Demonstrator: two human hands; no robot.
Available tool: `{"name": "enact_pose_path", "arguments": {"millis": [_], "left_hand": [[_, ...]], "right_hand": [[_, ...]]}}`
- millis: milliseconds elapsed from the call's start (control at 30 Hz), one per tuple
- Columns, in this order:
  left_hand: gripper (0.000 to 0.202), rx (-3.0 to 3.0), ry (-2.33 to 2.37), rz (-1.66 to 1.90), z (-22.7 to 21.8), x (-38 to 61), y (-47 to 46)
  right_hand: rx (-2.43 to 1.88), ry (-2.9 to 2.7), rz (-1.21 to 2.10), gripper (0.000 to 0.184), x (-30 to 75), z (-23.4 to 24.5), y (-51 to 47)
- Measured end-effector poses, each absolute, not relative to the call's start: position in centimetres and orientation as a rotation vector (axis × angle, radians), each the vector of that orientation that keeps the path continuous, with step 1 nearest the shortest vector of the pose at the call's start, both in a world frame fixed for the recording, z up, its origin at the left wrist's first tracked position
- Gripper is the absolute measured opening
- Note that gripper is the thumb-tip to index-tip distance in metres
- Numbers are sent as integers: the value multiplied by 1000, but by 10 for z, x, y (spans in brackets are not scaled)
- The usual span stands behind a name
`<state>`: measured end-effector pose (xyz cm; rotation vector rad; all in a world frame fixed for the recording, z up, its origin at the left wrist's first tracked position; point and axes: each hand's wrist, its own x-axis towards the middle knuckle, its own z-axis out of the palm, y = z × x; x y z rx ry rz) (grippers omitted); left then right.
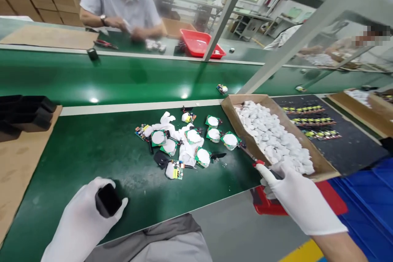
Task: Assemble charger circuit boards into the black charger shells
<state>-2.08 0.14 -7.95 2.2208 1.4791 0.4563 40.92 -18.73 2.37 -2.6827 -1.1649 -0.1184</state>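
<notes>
My left hand (89,208), in a white glove, is closed around a small black plastic case (108,200) with an open, hollow top, above the near left of the green bench. On the right, my gloved right hand (285,184) grips a thin dark tool with a red part (258,163); its exact kind is unclear. The tool's far end reaches a green circuit board with a round white pad (231,141), and I cannot tell whether it grips the board. Several similar boards (203,157) lie grouped mid-bench among crumpled white gloves or cloth (186,153) and black pieces.
A cardboard tray (242,127) full of white pads (273,135) stands at right, beside rows of boards (313,121) on a black mat. Black cases (24,114) sit at far left. Behind the green conveyor (138,82), a co-worker (123,8) works near a red basket (198,44).
</notes>
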Motion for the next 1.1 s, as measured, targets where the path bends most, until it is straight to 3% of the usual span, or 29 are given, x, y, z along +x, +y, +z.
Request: {"name": "enact_pose_path", "arguments": {"millis": [233,500,667,833,1033,1100], "left_hand": [[32,2166,1492,478,-83,-26,4],[26,2256,1410,562,-88,-29,4],[29,2254,1444,582,-97,-28,3],[28,2265,1433,612,-103,-27,3],[29,2287,1404,656,-107,-29,3],[31,2285,1407,672,-109,-30,2]], "right_hand": [[-2847,-1110,-158,49,390,10,-192],[-2918,-1272,-71,35,393,13,-156],[-2953,-1210,7,36,394,8,-142],[-2886,-1235,204,38,391,5,-144],[-2521,-755,809,53,383,19,-177],[-2485,-682,781,58,382,19,-187]]}}
